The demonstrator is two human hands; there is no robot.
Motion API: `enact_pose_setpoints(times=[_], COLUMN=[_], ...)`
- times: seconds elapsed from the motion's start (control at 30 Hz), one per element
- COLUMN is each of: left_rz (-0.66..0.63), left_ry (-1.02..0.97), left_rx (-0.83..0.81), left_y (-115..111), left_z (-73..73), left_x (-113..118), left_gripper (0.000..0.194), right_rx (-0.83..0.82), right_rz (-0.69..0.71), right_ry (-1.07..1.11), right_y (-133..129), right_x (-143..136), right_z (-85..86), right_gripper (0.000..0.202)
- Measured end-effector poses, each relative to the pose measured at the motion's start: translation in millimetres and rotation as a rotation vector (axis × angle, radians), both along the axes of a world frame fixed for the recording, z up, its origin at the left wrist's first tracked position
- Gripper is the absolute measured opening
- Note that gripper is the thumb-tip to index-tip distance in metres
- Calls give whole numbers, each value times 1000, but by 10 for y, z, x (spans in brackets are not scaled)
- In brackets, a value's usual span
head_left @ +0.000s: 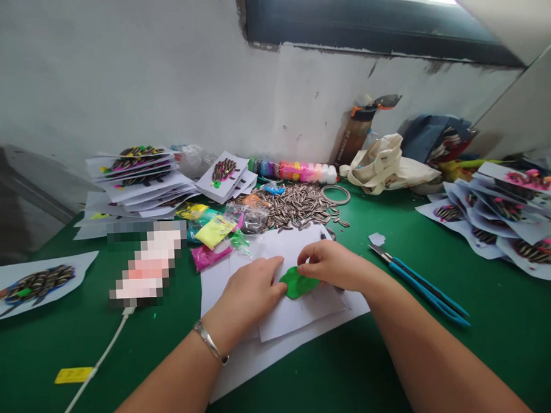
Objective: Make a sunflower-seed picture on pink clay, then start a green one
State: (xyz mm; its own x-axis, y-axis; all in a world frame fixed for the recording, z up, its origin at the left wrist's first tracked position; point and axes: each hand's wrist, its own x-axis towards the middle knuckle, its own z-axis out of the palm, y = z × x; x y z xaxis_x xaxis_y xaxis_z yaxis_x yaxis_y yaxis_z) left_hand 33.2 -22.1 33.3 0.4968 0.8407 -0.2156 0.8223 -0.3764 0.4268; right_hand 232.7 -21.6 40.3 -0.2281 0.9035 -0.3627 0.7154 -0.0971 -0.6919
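Observation:
A flat green clay shape point(298, 284) lies on white paper point(303, 315) in the middle. My left hand point(249, 293) rests on the paper at its left, thumb and forefinger apart, the thumb tip touching the green edge. From the right, my right hand point(330, 264) reaches over the clay, its fingers curled together with the fingertips at the top edge; whether they pinch any clay is hidden. Just behind the paper are bags of coloured clay point(214, 232) and a pile of striped sunflower seeds point(298, 205).
Blue-handled tweezers point(428, 291) lie at the right. Stacks of seed pictures point(142, 188) stand at both sides. A bottle point(357, 133), a cloth bag point(378, 165) and a tape ring point(336, 195) are behind. A white cable point(109, 348) runs along the left.

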Motion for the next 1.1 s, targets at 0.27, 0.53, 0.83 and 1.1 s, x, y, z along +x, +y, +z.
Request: enact_pose_setpoints(times=[0.27,0.53,0.83,1.1], left_rz=[13,26,24,25], left_ry=[8,25,31,38], left_rx=[-34,-53,-50,-53], left_y=[-4,1,-10,-6], left_z=[46,85,72,90], left_x=[5,31,16,30], left_gripper=[32,37,38,39], right_rx=[35,214,269,294], right_rz=[-4,-11,53,-7], right_ry=[-12,-137,-77,-198], right_y=[-19,-89,-91,-98], right_x=[107,123,157,229], right_z=[11,-44,-64,-38], right_gripper=[16,14,23,19])
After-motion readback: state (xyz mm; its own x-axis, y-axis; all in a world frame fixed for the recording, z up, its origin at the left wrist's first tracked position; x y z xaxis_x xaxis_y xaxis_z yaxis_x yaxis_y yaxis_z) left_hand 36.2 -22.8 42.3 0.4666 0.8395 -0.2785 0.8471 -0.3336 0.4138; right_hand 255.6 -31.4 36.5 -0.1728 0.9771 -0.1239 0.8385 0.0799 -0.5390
